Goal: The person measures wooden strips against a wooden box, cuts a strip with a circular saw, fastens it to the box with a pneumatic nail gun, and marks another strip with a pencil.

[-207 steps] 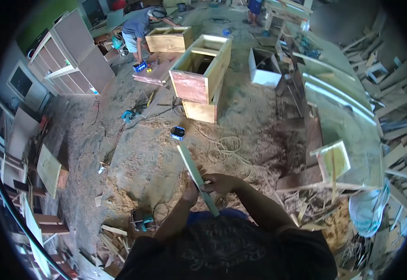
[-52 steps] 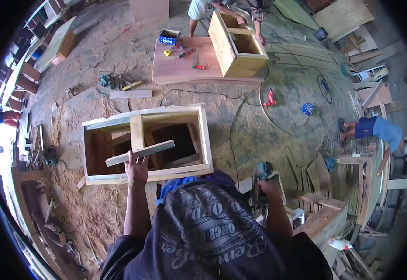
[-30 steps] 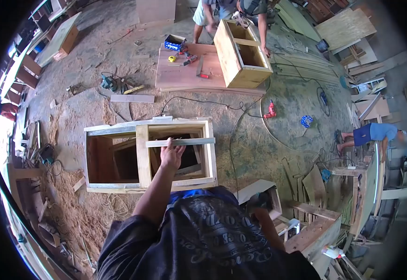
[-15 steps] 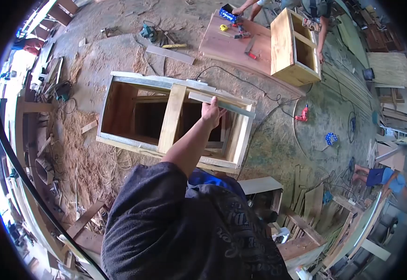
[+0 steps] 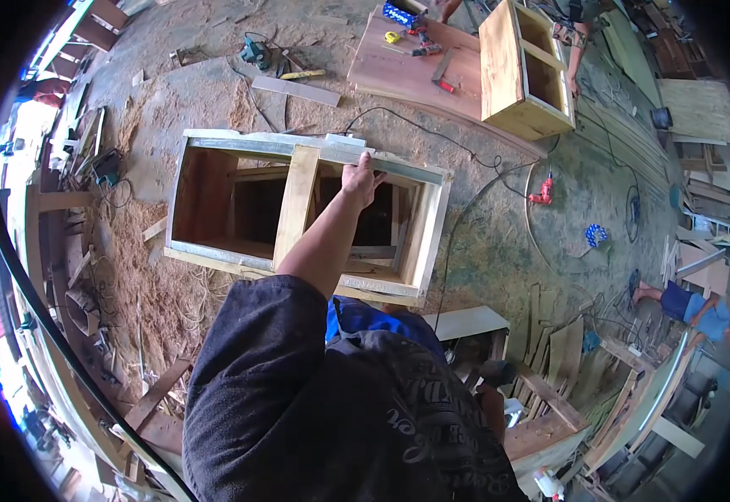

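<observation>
My left hand (image 5: 362,181) reaches out over a wooden cabinet frame (image 5: 301,201), its fingers closed on a narrow wood strip (image 5: 415,173). The strip lies along the far edge of the frame, over the right-hand opening. The frame rests on the floor, and a pale crosspiece divides its open face in two. My right hand (image 5: 490,403) shows only in part beside my shirt, low on the right. A dark, blunt object (image 5: 499,372) sits at that hand; its kind and the fingers around it are hard to make out.
Beyond lies a reddish board (image 5: 411,71) with a drill (image 5: 425,51), a handsaw (image 5: 443,74) and a tape measure (image 5: 393,37). A co-worker's arm (image 5: 576,63) is beside a second cabinet (image 5: 525,75). Cords, a red power tool (image 5: 542,189) and sawdust are on the floor.
My left hand has moved slightly left, and the strip has shifted from lying askew over the opening to line up with the frame's far edge. The dark object by my right hand has risen.
</observation>
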Demonstrator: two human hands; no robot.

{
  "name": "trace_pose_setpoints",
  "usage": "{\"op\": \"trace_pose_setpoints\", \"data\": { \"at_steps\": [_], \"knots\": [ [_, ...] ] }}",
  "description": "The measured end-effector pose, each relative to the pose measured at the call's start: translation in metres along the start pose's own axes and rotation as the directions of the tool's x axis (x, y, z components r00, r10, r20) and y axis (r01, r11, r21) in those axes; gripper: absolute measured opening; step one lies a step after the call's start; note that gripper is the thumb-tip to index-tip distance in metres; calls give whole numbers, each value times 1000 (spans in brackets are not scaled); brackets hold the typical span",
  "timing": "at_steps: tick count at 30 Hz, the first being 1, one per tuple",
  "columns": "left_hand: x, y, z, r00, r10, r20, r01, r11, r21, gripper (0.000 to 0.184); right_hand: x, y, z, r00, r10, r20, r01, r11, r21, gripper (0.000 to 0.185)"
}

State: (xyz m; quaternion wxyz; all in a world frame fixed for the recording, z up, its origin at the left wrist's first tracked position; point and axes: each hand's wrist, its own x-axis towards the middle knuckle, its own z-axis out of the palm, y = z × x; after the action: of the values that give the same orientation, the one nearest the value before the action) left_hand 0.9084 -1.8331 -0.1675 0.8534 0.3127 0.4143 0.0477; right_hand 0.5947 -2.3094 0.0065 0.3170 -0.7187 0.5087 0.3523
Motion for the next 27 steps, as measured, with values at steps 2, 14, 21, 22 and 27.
{"op": "trace_pose_setpoints", "data": {
  "at_steps": [2,14,21,22,27],
  "knots": [
    [1,-1,0,1000,8,-13,-7,1000,14,35,5,2,5,1000,1,9,-3,984,176,12],
    [2,-3,1,999,-9,-35,10,1000,12,39,-1,7,17,972,-220,89,207,969,137,12],
    [4,-4,0,997,4,-83,-1,999,42,39,2,6,16,960,-245,134,225,963,150,12],
    [4,-4,-2,997,34,-64,-32,999,31,39,5,7,15,959,-236,157,213,965,151,12],
    [0,-4,-1,998,48,36,-47,999,-4,38,19,15,11,998,35,45,-43,976,212,11]
  ]
}}
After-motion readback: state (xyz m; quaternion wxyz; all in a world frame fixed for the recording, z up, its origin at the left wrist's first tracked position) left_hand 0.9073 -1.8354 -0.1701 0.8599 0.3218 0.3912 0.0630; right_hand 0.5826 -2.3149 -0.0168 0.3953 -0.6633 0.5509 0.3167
